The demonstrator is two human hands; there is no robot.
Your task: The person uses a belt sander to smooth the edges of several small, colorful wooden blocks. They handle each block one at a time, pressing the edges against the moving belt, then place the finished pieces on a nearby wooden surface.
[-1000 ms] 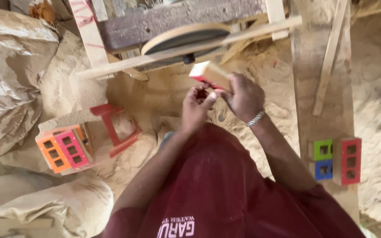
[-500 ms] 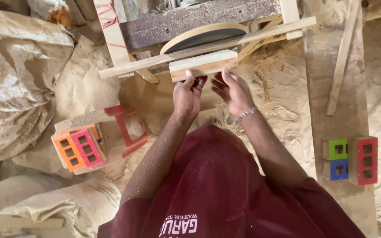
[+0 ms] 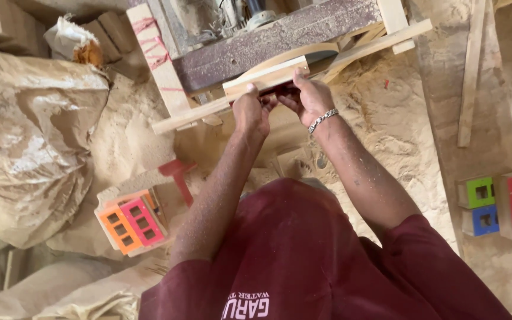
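The wooden block point(image 3: 266, 77) lay lengthwise against the sanding disc point(image 3: 291, 56) at the front of the dusty workbench point(image 3: 280, 41), with a red painted part showing beneath it. The left hand point(image 3: 251, 109) and the right hand point(image 3: 309, 98) both gripped it from below, fingers curled on its near edge. Pink and orange blocks point(image 3: 130, 222) sat in sawdust at left; green, blue and red blocks point(image 3: 496, 204) lay well apart at right

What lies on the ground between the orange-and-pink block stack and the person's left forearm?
In the head view, a red wooden piece lies in sawdust between the orange-and-pink stack and the left forearm; nothing else shows there.
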